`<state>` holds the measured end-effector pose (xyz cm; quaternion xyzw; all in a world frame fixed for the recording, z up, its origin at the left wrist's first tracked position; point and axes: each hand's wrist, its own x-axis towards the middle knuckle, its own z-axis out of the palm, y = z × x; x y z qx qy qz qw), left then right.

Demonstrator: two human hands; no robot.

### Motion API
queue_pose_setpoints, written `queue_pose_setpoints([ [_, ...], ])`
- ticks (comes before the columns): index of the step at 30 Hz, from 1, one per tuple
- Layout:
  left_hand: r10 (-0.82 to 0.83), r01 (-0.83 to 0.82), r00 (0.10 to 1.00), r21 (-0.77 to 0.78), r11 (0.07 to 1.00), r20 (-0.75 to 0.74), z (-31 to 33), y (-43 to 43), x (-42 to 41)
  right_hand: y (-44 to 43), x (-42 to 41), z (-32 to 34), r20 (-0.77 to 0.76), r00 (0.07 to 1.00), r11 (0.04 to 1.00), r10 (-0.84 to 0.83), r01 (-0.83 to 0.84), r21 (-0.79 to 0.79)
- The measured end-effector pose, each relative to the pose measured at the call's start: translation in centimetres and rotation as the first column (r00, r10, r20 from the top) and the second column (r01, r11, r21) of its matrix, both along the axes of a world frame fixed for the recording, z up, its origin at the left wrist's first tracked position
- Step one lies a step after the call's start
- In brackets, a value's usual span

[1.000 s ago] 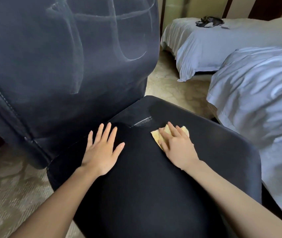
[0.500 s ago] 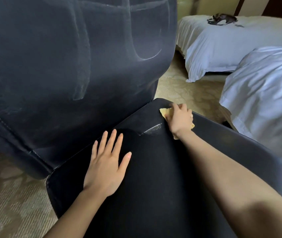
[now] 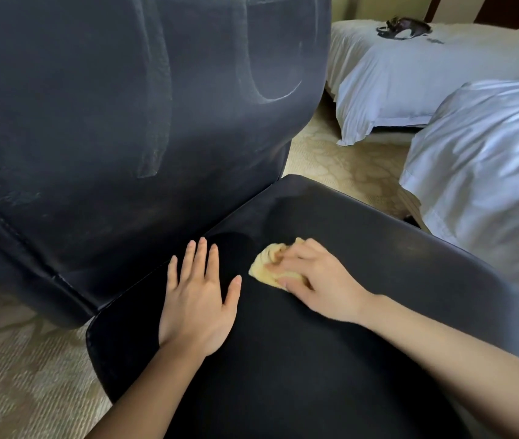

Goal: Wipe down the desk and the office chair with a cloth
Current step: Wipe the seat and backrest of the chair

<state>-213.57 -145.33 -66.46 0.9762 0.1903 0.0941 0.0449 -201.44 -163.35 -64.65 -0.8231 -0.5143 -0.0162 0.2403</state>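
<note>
Change: our right hand (image 3: 318, 280) has drawn the cloth (image 3: 267, 264) back from the far edge of the seat (image 3: 378, 248), where it was half a second ago, toward the seat's middle. It now sits close to our left hand (image 3: 199, 299), which has stayed where it was.
Right hand: fingers curled over the bunched yellow cloth, thumb at its near side, pressing it down onto the seat. The hand is motion-blurred, so we cannot tell the finger positions more finely.
Left hand: flat on the seat, palm down, fingers straight and slightly spread, holding nothing. Its fingertips lie near the crease where the seat meets the backrest (image 3: 109, 106).
Cloth: crumpled and half hidden under our right hand. It lies on the seat just beside the left thumb but apart from it, nearer the seat's back edge than its front edge.
Chair: the office chair (image 3: 283, 375) is black; its seat fills the lower middle of the view, and the dark backrest rises at the left with pale curved streaks across it.
Floor: patterned beige carpet (image 3: 24, 375) under and beyond the chair.
Beds: a near bed (image 3: 489, 185) with a white cover stands off the seat's right edge. A far bed (image 3: 394, 74), also white, lies beyond it with a small dark item (image 3: 403, 28) on top, too small for us to identify.
</note>
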Motion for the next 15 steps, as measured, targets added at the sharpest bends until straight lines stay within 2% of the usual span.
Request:
queue_pose_setpoints([
  [3, 0.002, -0.002, 1.0, -0.005, 1.0, -0.011, 0.1, 0.0, -0.1, -2.2, -2.2, 0.6, -0.037, 0.986, 0.986, 0.163, -0.164, -0.029],
  [6, 0.001, -0.001, 1.0, -0.016, 1.0, -0.005, 0.1, 0.0, -0.2, -3.2, -2.4, 1.1, 0.062, 0.95, 0.949, 0.305, -0.298, -0.098],
  [8, 0.0, 0.0, 1.0, -0.015, 1.0, 0.007, 0.1, 0.0, -0.2, -3.0, -1.3, 1.2, 0.129, 0.945, 0.952, 0.299, -0.286, -0.109],
  [12, -0.005, 0.006, 1.0, -0.022, 1.0, 0.021, 0.2, -0.1, -0.2, -1.6, 2.7, 1.0, 0.162, 0.987, 0.998, -0.011, 0.021, -0.059],
  [15, -0.013, 0.014, 0.999, -0.029, 0.999, 0.035, 0.2, -0.2, -0.2, -0.8, 7.1, 0.8, 0.163, 0.949, 0.953, -0.269, 0.287, -0.095],
])
